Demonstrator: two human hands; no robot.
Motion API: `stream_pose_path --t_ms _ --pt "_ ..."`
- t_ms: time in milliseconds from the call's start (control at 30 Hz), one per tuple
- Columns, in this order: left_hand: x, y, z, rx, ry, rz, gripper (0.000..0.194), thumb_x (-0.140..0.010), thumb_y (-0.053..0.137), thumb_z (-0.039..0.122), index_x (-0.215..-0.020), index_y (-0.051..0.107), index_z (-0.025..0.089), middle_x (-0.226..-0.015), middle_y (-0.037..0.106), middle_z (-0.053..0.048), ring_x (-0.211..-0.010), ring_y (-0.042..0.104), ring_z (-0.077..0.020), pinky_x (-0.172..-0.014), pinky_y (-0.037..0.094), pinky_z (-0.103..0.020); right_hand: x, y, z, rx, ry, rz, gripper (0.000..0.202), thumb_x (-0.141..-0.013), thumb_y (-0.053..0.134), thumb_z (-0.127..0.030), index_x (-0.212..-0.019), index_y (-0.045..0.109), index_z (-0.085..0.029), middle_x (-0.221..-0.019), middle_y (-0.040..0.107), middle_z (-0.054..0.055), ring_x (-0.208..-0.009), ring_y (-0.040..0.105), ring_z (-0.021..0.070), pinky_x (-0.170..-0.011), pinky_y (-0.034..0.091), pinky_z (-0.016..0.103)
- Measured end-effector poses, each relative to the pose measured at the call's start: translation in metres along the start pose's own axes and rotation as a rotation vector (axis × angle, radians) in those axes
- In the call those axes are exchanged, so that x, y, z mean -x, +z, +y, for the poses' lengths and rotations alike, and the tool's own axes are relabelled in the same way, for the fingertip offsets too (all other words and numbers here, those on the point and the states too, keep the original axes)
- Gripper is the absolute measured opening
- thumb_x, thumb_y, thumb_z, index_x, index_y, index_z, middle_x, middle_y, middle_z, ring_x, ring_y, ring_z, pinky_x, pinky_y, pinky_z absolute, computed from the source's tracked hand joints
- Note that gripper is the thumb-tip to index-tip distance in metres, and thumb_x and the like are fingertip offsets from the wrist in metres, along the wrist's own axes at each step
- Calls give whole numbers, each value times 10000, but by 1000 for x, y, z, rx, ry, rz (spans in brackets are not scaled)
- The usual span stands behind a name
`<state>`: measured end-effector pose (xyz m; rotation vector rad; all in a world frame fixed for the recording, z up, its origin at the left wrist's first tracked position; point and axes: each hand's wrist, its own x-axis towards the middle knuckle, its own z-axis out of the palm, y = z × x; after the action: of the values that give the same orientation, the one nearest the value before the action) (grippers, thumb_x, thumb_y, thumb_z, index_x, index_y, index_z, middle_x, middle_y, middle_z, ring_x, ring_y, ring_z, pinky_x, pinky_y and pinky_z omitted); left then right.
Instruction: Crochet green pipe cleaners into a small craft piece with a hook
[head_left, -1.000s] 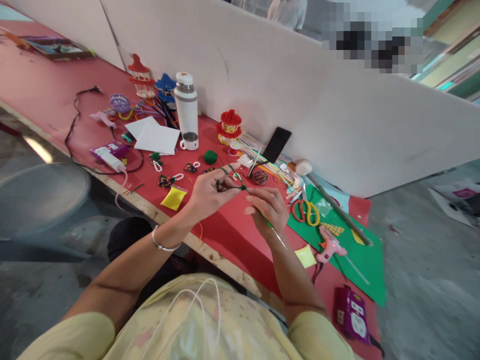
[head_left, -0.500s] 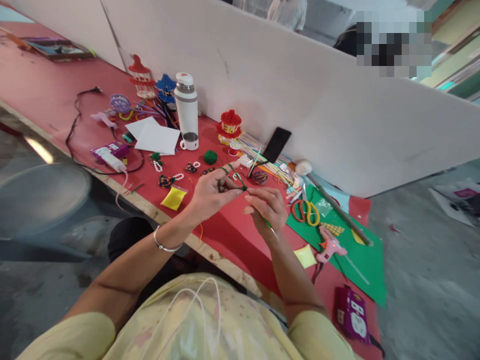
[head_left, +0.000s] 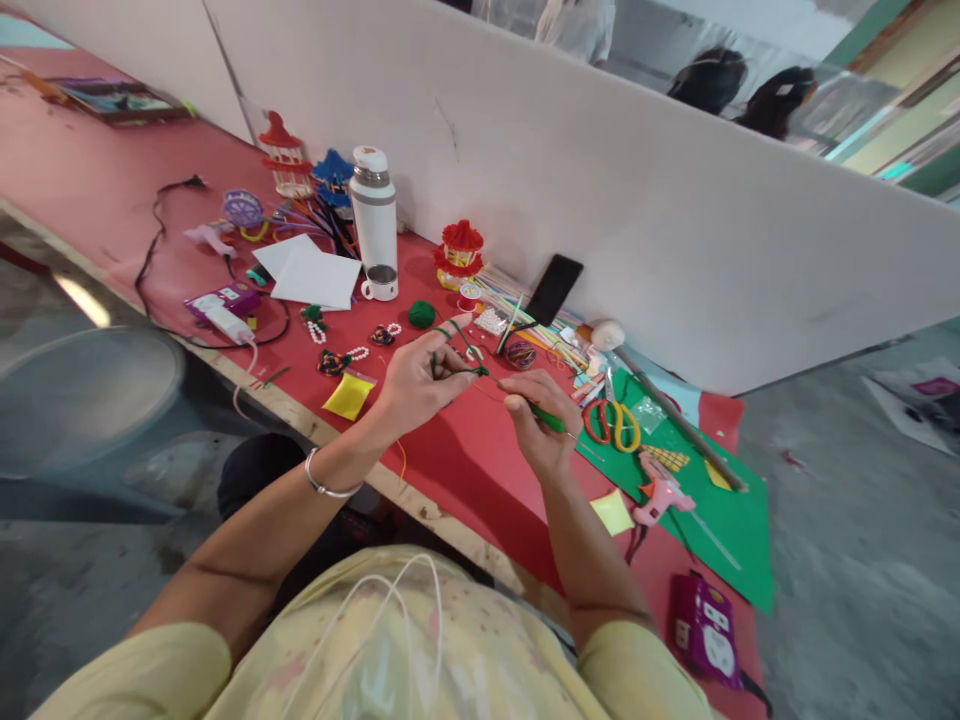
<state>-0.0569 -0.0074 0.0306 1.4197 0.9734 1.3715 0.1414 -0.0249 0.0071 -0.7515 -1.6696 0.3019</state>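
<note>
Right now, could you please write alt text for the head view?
A person's left hand holds green yarn, their right hand a green-handled tool, above a red table. Beyond are a green yarn ball, phone and white flask.

White on the insulated flask (head_left: 373,225), grey round its neck. Right of the flask, red over yellow on a pagoda model (head_left: 459,245); left of it, blue on a second model (head_left: 333,180). In front of it, deep green on the yarn ball (head_left: 421,315); in front and farther right, deep green on the knotted yarn (head_left: 481,371), brighter green on the crochet hook (head_left: 546,417) handle, red and yellow on the scissors (head_left: 616,425) handles.
</note>
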Motion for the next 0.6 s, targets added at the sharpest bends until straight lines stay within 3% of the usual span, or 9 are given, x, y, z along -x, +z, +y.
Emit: stream_pose_path --t_ms 167,400,600 --pt "-3 -1 1 44 -22 11 649 -735 846 192 -1369 714 161 -690 646 37 -530 489 -79 -489 357 -208 -1 1 -2 -65 36 26 109 -969 742 -297 -1040 824 -291 -917 821 39 -858 746 203 -796 616 396" --pt "-2 -2 2 101 -77 -16 652 -749 875 216 -1375 709 142 -713 666 33 -514 498 -62 -471 359 -196 -4 -1 -5 -141 137 44 158 -992 706 -317 -894 807 -247 -834 799 24 -791 742 180 -755 607 358" --pt "-1 -1 8 279 -199 -57 735 -698 927 251 -1390 700 149 -715 668 43 -451 446 -42 -422 323 -193 -4 1 -5 -208 290 77 299 -995 685 -440 -793 782 -242 -745 765 14 -729 741 184 -682 622 343"
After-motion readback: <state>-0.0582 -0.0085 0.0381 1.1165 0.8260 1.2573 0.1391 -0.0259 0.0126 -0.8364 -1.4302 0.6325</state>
